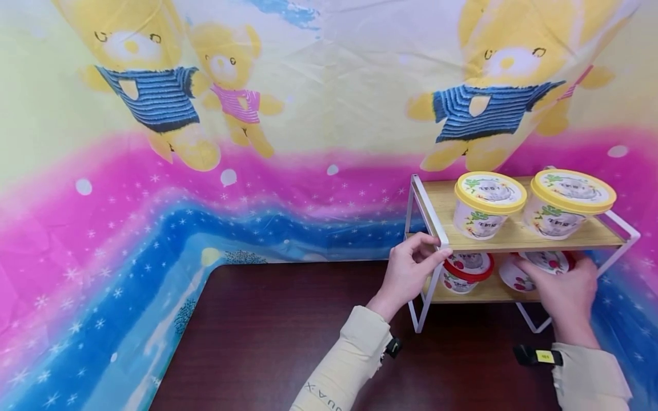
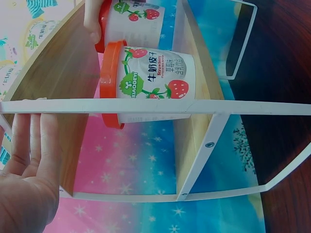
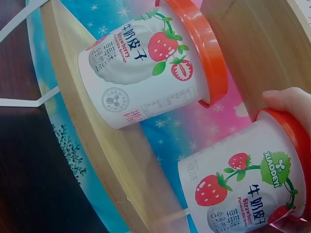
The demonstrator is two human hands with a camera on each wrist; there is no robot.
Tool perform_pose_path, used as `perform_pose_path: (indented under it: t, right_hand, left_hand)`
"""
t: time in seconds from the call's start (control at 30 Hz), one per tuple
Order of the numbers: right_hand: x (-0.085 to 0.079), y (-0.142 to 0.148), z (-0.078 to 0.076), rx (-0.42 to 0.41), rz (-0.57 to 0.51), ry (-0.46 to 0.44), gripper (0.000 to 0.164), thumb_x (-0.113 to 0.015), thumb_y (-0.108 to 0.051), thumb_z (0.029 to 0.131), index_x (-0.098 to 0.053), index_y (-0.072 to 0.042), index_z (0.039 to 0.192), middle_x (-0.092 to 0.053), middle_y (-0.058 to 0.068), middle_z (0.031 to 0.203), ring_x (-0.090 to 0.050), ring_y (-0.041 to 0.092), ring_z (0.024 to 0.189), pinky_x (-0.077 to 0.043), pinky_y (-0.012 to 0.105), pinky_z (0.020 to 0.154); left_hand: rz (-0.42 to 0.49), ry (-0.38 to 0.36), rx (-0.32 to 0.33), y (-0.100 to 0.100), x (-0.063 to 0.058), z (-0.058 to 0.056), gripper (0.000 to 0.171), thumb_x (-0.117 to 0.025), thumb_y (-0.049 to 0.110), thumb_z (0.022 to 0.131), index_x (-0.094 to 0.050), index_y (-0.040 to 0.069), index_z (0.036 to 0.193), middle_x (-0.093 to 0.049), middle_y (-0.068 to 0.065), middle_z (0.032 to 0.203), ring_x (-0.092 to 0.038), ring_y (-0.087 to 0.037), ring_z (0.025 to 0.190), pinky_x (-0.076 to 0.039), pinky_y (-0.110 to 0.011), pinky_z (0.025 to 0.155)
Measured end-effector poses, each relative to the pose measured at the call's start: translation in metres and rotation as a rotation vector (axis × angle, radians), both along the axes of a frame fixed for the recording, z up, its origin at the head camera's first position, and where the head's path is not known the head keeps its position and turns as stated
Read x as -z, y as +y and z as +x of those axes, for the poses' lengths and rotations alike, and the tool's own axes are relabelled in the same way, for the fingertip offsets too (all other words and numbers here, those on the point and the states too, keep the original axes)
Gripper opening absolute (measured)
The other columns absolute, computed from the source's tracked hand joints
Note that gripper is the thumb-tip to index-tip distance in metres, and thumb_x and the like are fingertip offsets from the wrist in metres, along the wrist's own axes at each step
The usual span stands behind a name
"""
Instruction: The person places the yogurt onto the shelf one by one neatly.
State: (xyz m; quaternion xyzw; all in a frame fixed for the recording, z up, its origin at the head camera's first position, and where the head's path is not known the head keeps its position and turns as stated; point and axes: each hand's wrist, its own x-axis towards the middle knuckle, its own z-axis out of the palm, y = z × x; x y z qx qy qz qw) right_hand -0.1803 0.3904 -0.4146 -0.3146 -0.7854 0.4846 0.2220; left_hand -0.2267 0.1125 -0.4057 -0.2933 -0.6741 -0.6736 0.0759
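Observation:
My left hand [image 1: 408, 271] grips the white metal side frame [image 1: 434, 220] of a two-tier rack, near the upper board's left front corner. In the left wrist view, its fingers [image 2: 36, 141] lie behind the white bar. On the lower tier my right hand [image 1: 568, 291] holds a white strawberry milk tub [image 3: 243, 179] with a red lid, its thumb [image 3: 286, 102] at the lid's rim. Part of that tub is hidden by the hand. Left of it, a matching red-lidded tub [image 1: 465, 271] stands upright on the lower board.
Two yellow-lidded tubs, a left one [image 1: 485, 205] and a right one [image 1: 568, 202], stand on the upper wooden board [image 1: 437, 194]. The rack stands at the right of a dark brown table [image 1: 267, 337]. Behind hangs a backdrop [image 1: 329, 114] printed with bears.

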Motion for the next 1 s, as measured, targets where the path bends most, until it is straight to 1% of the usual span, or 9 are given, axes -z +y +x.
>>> perform_pose_path:
  t: [0.13,0.27,0.5,0.63,0.8,1.0]
  right_hand:
    - [0.001,0.000,-0.003,-0.011,0.008,0.003,0.105,-0.085,-0.047,0.080,-0.021,-0.019,0.159,-0.030,0.011,0.161,-0.028,0.029,0.147,-0.025,0.047,0.118]
    - [0.004,-0.001,-0.006,-0.030,0.011,0.024,0.105,-0.085,-0.046,0.081,-0.019,-0.022,0.159,-0.027,0.010,0.162,-0.024,0.028,0.149,-0.022,0.049,0.119]
    - [0.010,0.000,-0.012,-0.052,0.039,0.086,0.099,-0.086,-0.042,0.081,-0.025,-0.028,0.158,-0.033,0.004,0.161,-0.028,0.023,0.148,-0.022,0.046,0.119]
    - [0.013,0.001,-0.013,-0.055,0.047,0.085,0.097,-0.086,-0.042,0.081,-0.029,-0.027,0.157,-0.035,0.004,0.160,-0.029,0.023,0.148,-0.023,0.047,0.119]
    - [0.016,0.004,-0.015,-0.059,0.045,0.074,0.097,-0.086,-0.043,0.081,-0.029,-0.025,0.157,-0.033,0.005,0.161,-0.028,0.024,0.149,-0.022,0.049,0.119]
    - [0.020,0.006,-0.017,-0.061,0.067,0.100,0.092,-0.087,-0.042,0.080,-0.037,-0.025,0.155,-0.041,0.003,0.157,-0.035,0.023,0.145,-0.027,0.047,0.118]
  left_hand:
    - [-0.001,0.005,-0.005,0.001,0.000,-0.001,0.015,-0.073,0.023,0.097,-0.070,0.014,0.108,-0.062,0.008,0.083,-0.059,-0.005,0.073,-0.055,-0.025,0.064]
    - [-0.002,0.003,-0.007,0.002,0.001,0.000,0.015,-0.073,0.023,0.097,-0.070,0.014,0.108,-0.063,0.008,0.084,-0.059,-0.004,0.073,-0.056,-0.025,0.064]
    - [-0.005,0.003,-0.009,0.003,0.002,-0.001,0.015,-0.073,0.023,0.097,-0.070,0.015,0.109,-0.063,0.008,0.084,-0.059,-0.004,0.073,-0.056,-0.025,0.064]
    - [-0.007,0.001,-0.003,0.003,0.002,-0.001,0.015,-0.073,0.023,0.097,-0.070,0.015,0.109,-0.063,0.008,0.084,-0.059,-0.004,0.074,-0.056,-0.025,0.064]
    - [-0.004,0.001,-0.007,0.003,0.002,-0.001,0.015,-0.073,0.023,0.097,-0.070,0.015,0.109,-0.063,0.008,0.084,-0.059,-0.004,0.074,-0.056,-0.025,0.064]
    - [-0.004,-0.006,-0.009,0.004,0.002,-0.001,0.015,-0.074,0.023,0.096,-0.070,0.015,0.109,-0.063,0.008,0.084,-0.059,-0.004,0.074,-0.056,-0.025,0.064]
